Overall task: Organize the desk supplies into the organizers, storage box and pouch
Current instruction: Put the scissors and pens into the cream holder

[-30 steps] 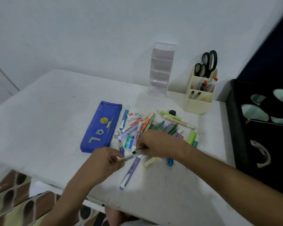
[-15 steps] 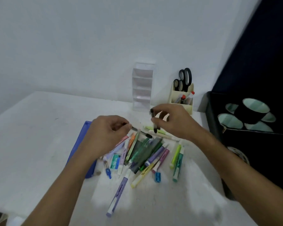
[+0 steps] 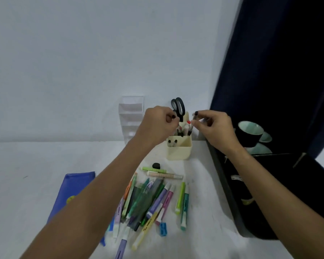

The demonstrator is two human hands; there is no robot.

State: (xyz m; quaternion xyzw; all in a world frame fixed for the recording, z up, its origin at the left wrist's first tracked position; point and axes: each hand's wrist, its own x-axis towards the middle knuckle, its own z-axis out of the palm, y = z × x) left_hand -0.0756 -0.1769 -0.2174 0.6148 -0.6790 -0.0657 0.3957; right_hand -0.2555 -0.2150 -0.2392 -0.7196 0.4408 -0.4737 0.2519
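White wall and white desk [image 3: 36,184] frame the scene as two bare hands meet above a cream pen organizer [image 3: 179,150] standing near the desk's back edge. Left hand [image 3: 157,126] has its fingers curled, pinching a small dark pen end [image 3: 173,117] just over the organizer's rear compartment. Right hand [image 3: 213,128] pinches a slim pen [image 3: 193,122] between thumb and fingertips, held upright with its lower end among the pens already standing in that compartment. Black-handled scissors [image 3: 179,107] rise from the organizer between the two sets of fingers. Behind the left fingers stands a clear tiered organizer [image 3: 131,116]. Below both wrists, a heap of coloured markers [image 3: 151,199] lies loose on the desk, with a blue pouch [image 3: 73,187] flat beside it under the left forearm. Beneath the right forearm sits a black storage box [image 3: 232,199].
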